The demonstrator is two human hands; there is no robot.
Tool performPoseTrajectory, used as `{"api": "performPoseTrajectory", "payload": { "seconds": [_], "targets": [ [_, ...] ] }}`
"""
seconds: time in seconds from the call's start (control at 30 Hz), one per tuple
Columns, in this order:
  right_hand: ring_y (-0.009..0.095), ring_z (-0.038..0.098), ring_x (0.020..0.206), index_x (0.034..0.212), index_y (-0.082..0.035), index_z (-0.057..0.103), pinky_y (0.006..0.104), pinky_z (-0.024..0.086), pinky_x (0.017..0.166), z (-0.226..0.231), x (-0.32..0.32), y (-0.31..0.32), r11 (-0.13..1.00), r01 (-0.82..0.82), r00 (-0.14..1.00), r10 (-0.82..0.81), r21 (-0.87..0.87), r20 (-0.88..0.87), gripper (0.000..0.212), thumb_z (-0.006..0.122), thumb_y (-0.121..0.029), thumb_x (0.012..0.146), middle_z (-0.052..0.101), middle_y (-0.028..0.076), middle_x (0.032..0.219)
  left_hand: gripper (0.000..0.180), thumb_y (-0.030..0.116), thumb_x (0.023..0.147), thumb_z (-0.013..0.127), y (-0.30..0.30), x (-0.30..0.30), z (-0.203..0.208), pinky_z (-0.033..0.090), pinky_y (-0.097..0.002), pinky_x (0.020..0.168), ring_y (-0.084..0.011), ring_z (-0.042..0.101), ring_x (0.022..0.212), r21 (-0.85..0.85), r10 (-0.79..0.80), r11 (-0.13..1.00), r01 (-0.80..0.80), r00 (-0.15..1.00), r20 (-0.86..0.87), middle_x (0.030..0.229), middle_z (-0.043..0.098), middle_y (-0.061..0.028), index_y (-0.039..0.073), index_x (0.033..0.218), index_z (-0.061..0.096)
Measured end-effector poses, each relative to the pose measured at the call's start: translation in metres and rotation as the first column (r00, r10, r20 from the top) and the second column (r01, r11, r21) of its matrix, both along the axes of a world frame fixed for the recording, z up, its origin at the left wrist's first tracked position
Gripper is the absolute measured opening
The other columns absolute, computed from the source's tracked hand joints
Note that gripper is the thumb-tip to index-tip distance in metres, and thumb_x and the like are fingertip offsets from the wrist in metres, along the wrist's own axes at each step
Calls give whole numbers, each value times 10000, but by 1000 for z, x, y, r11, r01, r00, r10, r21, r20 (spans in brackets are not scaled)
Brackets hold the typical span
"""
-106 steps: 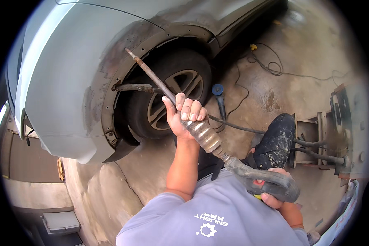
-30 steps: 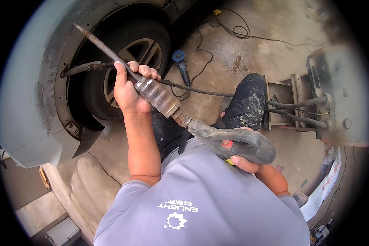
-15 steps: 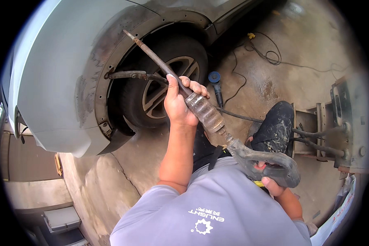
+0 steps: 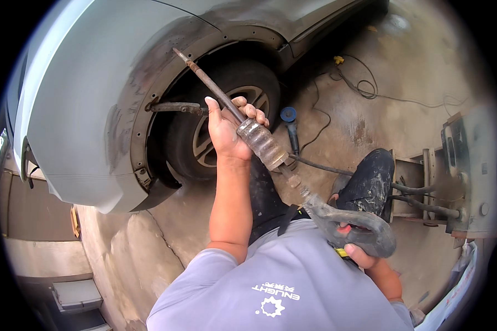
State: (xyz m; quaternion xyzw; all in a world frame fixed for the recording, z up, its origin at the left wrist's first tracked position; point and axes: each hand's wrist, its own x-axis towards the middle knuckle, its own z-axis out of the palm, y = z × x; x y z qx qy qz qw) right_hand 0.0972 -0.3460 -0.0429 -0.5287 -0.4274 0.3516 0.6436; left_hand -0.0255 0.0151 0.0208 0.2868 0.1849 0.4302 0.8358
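Note:
A slide-hammer dent puller [image 4: 262, 144] lies diagonally in front of me, its ribbed metal weight on a long rod. My left hand [image 4: 230, 134] curls its fingers behind the rod and weight, the thumb raised along the near side. At the lower right, my right hand [image 4: 360, 255] grips the dark loop handle, a finger showing through its opening; the other fingers are hidden. The pointed tip reaches over the scraped wheel-arch panel [image 4: 135, 88] of the grey car; whether it touches I cannot tell.
The wheel [image 4: 226, 118] sits inside the arch, with a metal clamp lever [image 4: 176, 107] fixed to the arch edge. A blue angle grinder [image 4: 290, 124] and its cord lie on the floor. A thick cable [image 4: 320, 166] runs to a machine [image 4: 472, 171] at the right.
My left hand has shifted left, its thumb now off the rod. The weight has slid up the rod, leaving a gap near the handle. The handle has moved slightly left and down.

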Motion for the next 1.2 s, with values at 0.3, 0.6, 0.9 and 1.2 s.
{"api": "performPoseTrajectory", "payload": {
  "seconds": [0.3, 0.6, 0.9, 1.2],
  "targets": [
    [279, 583, 1149, 1319, -38, 529, 463, 451, 1043, -22, 5, 4, 983, -144, 973, 162, 117, -163, 534, 674, -59, 805, 617, 155, 1229, 543, 593, 1083, 370, -32, -3, -24, 491, -415, 627, -269, 557, 628, -2, -57, 998, 57, 995, 80, 618, 533, -55, 136, 802, 457],
    [283, 633, 1079, 1214, 5, 573, 441, 499, 974, -10, 4, -1, 995, -98, 986, 98, 7, -135, 460, 696, -71, 777, 655, 176, 1147, 519, 545, 1106, 342, -16, -16, -39, 499, -389, 601, -240, 569, 594, 120, -278, 960, 252, 832, 480, 581, 531, -25, 130, 817, 459],
    [261, 736, 899, 1020, 37, 707, 350, 583, 819, 12, -4, 15, 999, 43, 998, -44, -31, -42, 339, 761, -139, 735, 741, 150, 976, 528, 563, 1094, 372, -25, -29, -30, 503, -431, 617, -281, 575, 616, 67, -77, 996, 67, 983, 165, 609, 543, -62, 126, 811, 465],
    [285, 731, 924, 1039, 32, 718, 371, 580, 842, 6, 4, 10, 1000, -8, 998, 9, -26, 59, 343, 754, -134, 742, 745, 146, 999, 500, 535, 1099, 386, -30, -26, -30, 484, -414, 657, -253, 538, 656, 74, -81, 995, 70, 982, 170, 643, 524, -42, 122, 829, 467]
  ]
}}
